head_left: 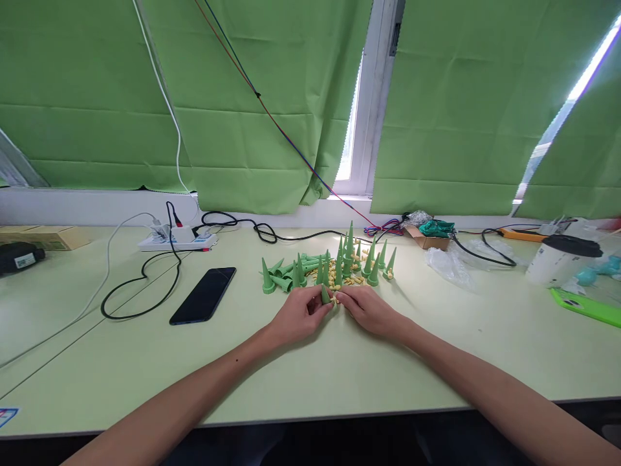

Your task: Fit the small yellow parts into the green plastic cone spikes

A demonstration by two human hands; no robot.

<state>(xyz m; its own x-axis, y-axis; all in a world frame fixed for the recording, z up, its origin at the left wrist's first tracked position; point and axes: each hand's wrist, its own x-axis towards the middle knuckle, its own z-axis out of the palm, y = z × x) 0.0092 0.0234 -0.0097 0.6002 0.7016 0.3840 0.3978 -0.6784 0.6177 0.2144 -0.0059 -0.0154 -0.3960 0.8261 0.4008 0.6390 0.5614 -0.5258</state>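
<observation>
Between the fingers of my left hand (303, 314) is a small green plastic cone (325, 295), tilted, its wide end toward my right hand. The fingers of my right hand (371, 310) are closed together at that end, by a small yellowish piece (334, 299). Just beyond both hands stand several upright green cones (349, 249), with more lying in a pile (284, 279) to the left. Small yellow pieces (358, 280) are scattered among them. My fingers partly hide the cone and the yellowish piece.
A black phone (204, 296) lies at left, near a power strip (177, 242) and a looping black cable (138, 317). On the right are a small cardboard box (427, 239), a plastic bag (451, 266), a lidded white cup (560, 264) and a green phone case (589, 307).
</observation>
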